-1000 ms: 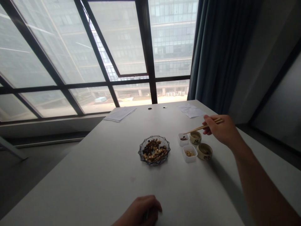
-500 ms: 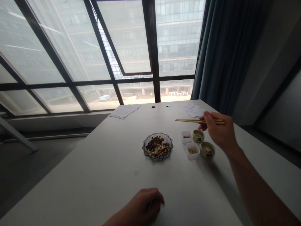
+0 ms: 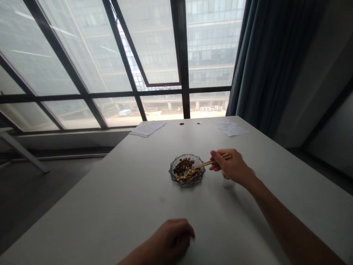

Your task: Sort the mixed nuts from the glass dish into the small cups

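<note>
A glass dish point(image 3: 174, 177) of mixed nuts and dark pieces sits mid-table. My right hand point(image 3: 233, 168) grips a pair of wooden chopsticks point(image 3: 207, 163), whose tips reach into the dish's right side. That hand covers the small cups and white tubs to the right of the dish; only slivers of them show. My left hand point(image 3: 173, 239) rests near the table's front edge with its fingers curled under, nothing visible in them.
The white table point(image 3: 116, 198) runs back to a large window. A stack of papers point(image 3: 148, 129) lies at the far left, another sheet point(image 3: 232, 129) at the far right. A dark curtain point(image 3: 264, 62) hangs at the right.
My right hand has swung the chopsticks left and down, from above the small cups to the dish. The left hand has hardly moved.
</note>
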The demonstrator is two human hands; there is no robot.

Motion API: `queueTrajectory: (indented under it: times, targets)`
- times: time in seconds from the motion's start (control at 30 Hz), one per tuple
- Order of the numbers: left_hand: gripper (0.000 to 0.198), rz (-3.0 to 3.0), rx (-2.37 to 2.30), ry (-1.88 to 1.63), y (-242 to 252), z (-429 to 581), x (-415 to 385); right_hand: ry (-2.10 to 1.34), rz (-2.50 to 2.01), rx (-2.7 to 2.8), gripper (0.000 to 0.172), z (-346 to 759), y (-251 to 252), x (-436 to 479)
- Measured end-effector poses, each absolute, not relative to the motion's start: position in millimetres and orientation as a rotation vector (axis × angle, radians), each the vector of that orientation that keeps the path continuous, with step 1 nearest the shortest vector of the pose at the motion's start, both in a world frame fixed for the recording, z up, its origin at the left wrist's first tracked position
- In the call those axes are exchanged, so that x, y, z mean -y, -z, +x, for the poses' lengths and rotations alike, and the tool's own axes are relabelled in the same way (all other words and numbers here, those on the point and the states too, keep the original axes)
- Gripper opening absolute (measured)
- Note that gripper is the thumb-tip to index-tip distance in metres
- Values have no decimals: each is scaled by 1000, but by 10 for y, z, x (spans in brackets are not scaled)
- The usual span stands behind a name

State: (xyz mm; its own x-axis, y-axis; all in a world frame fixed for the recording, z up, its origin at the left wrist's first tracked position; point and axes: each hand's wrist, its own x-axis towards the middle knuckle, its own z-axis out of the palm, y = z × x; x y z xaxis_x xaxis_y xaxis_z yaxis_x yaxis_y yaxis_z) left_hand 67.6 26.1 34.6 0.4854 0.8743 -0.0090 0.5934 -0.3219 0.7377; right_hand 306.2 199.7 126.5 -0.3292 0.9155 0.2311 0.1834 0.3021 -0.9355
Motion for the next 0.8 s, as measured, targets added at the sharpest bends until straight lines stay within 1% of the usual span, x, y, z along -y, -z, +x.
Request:
queueTrajectory:
  times: [0.33, 0.57, 0.8]
  targets:
    - [27, 2044, -1206, -514, -340, 677, -264, -1023, -1024, 1832, 46, 3005, -1185, -1988]
    - [28, 2050, -1205, -525, -333, 674, -264, -993, -1009, 1772, 41, 2975, -1154, -2005]
    - [27, 2049, -1203, -520, -318, 672, -266, -1020, -997, 1705, 45, 3032, -1215, -2021]
